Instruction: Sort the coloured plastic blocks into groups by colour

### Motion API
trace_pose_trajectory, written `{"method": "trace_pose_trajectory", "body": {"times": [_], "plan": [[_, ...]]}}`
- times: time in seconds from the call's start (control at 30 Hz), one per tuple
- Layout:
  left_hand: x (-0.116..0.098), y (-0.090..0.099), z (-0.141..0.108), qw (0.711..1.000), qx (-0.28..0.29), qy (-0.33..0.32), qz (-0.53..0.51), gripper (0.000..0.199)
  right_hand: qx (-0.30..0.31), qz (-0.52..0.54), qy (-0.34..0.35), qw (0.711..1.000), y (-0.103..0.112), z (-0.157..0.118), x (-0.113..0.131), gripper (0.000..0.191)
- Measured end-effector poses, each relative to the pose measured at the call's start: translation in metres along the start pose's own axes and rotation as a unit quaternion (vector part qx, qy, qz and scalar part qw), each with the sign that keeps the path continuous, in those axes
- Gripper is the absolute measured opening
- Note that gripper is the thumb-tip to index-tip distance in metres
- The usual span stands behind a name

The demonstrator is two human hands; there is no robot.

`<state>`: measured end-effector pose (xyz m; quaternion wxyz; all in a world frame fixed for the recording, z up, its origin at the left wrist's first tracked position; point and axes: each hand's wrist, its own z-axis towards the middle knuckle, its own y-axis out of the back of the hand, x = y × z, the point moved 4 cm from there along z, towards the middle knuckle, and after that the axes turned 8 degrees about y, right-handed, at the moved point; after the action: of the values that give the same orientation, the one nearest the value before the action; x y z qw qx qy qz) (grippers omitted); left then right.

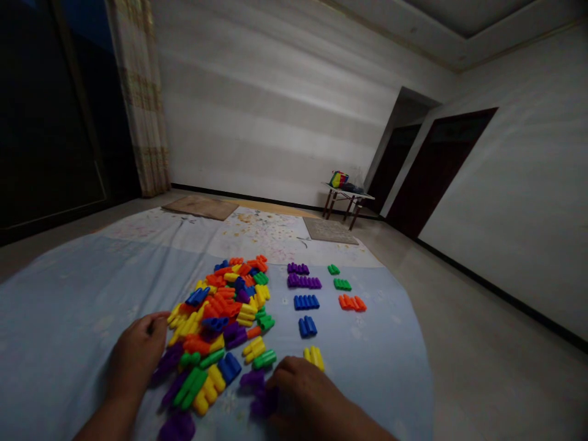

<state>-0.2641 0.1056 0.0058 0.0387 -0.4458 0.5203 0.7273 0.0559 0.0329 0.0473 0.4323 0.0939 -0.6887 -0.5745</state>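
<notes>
Purple block [177, 427] lies at the near end of the mixed pile [223, 306]. Right hand [301, 381] touches other purple blocks [263, 404]; grip cannot be confirmed. Left hand [138, 349], fingers bent, borders the pile; hold unclear. Blocks appear light, stiff, smooth, sturdy; best pinched across the sides.

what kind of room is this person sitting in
Probably a living room or hall in a home: a patterned curtain hangs at the left, dark doors stand at the right, and a flowered cloth covers the surface under the toy pieces.
</notes>
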Motion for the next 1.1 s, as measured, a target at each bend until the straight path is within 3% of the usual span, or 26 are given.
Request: {"method": "trace_pose_trajectory", "body": {"times": [0.17,0.27,0.37,0.43,0.53,0.7,1.1], "plan": [[0.007,-0.005,0.005,1.0,0.011,0.006,-0.002,0.039,-0.129,0.041,-0.008,0.991,0.043,0.001,-0.02,0.029],[0.008,-0.007,0.006,1.0,0.009,0.002,-0.002,0.039,-0.221,0.029,-0.043,0.974,0.07,0.015,-0.058,0.024],[0.008,-0.008,0.005,1.0,0.004,0.002,0.0,0.039,-0.289,-0.007,-0.122,0.95,0.088,0.036,-0.108,0.029],[0.007,-0.007,0.004,1.0,0.003,0.002,0.0,0.038,-0.286,-0.039,-0.186,0.939,0.094,0.051,-0.139,0.031],[0.007,-0.008,0.004,1.0,0.007,0.006,-0.002,0.037,-0.277,-0.049,-0.217,0.935,0.096,0.072,-0.168,0.03],[0.009,-0.009,0.006,1.0,-0.001,0.002,-0.004,0.036,-0.279,-0.061,-0.252,0.925,0.1,0.09,-0.194,0.033],[0.015,-0.016,0.007,0.998,-0.039,-0.042,0.023,0.035,-0.262,-0.097,-0.347,0.895,0.106,0.103,-0.248,0.037]]}}
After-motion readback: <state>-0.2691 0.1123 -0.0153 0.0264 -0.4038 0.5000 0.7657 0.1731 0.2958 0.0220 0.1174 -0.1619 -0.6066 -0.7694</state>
